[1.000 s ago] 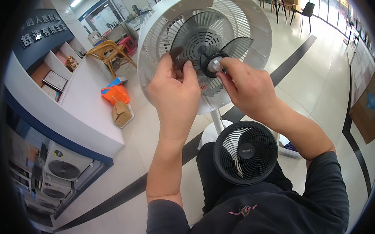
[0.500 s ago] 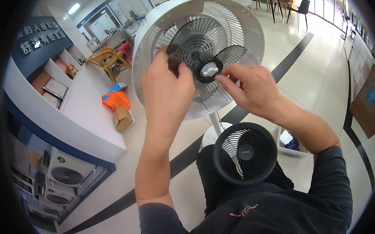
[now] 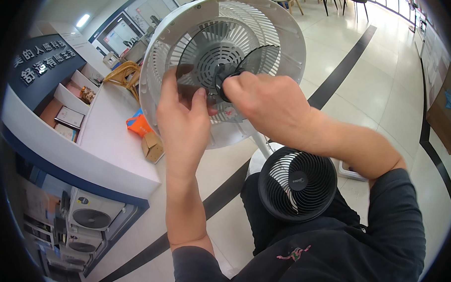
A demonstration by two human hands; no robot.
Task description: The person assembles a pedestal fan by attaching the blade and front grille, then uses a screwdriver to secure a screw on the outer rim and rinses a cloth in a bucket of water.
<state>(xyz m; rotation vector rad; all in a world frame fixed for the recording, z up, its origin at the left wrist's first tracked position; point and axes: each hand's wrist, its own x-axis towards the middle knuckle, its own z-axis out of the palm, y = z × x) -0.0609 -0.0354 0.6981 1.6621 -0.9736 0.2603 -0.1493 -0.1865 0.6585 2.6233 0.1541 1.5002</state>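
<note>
A fan with a round white housing stands in front of me, its front open. Inside it sits a smoky see-through fan blade with a black hub. My left hand pinches the blade's lower left edge, fingers behind it and thumb in front. Curled over the middle of the hub, my right hand covers the white locking knob that showed there earlier. A round black fan grille with curved ribs lies on my lap, touched by neither hand.
The fan's white pole goes down between the housing and my knees. A white counter runs along the left, with a cardboard box and an orange bag beside it. Chairs stand far off.
My right hand has turned and closed over the hub, hiding the knob its fingertips held at the side. The housing and both hands appear farther left in the view.
</note>
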